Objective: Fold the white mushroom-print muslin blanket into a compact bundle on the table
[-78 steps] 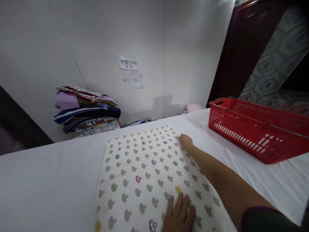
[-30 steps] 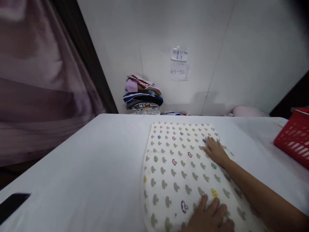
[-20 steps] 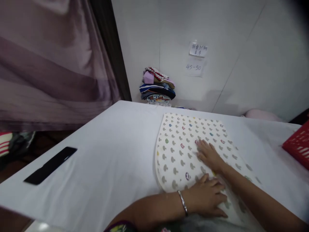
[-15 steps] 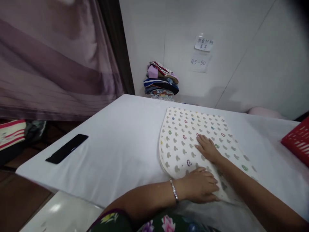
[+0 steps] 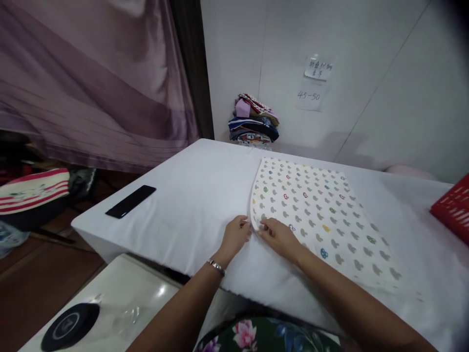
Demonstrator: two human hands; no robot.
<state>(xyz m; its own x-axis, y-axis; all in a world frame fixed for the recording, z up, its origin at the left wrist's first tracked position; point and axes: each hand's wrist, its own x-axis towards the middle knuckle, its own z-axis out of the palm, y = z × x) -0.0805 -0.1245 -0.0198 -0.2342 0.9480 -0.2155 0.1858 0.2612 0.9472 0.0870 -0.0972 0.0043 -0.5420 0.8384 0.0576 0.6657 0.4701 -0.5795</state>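
A folded white cloth (image 5: pixel 315 210) printed with grey and coloured mushroom shapes lies flat on the white-covered table (image 5: pixel 190 195). Both my hands meet at its near left corner. My left hand (image 5: pixel 236 233), a bracelet on its wrist, has its fingers curled at the cloth's edge. My right hand (image 5: pixel 276 234) rests on the same corner with fingers bent, pinching the edge. Whether either grip lifts the cloth off the table is hard to tell.
A black phone (image 5: pixel 131 201) lies near the table's left edge. A stack of folded clothes (image 5: pixel 254 122) stands against the back wall under two paper notes (image 5: pixel 318 69). A red basket (image 5: pixel 454 208) sits at the right edge. Purple curtain (image 5: pixel 91 83) hangs left; a low white stand (image 5: pixel 110 303) is below.
My hands slid from flat on the cloth's top down to its near left corner and curled onto the edge. The view swung left, bringing the phone and curtain in.
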